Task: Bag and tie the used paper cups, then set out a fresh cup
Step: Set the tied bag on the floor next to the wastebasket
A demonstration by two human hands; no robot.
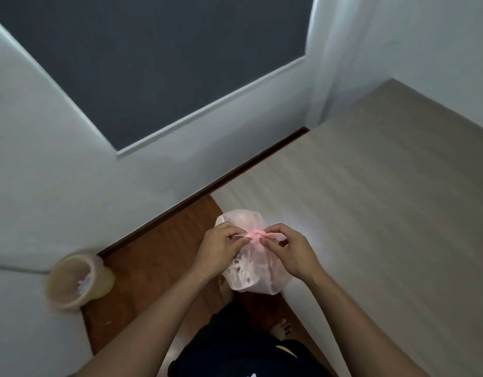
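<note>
Head view, left to right: a pale bin point(79, 280) is seen on the floor; the left hand point(221, 247) and right hand point(290, 248) are each pinched on a tail of the pink bag point(251, 257), held in mid-air above the floor. Tails are best pulled apart evenly so the knot point(255, 235) is cinched without tearing. No fresh cup is seen.

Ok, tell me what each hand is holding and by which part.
Both hold the pink bag at its knot: the left hand pinches the left tail, the right hand the right tail.
</note>
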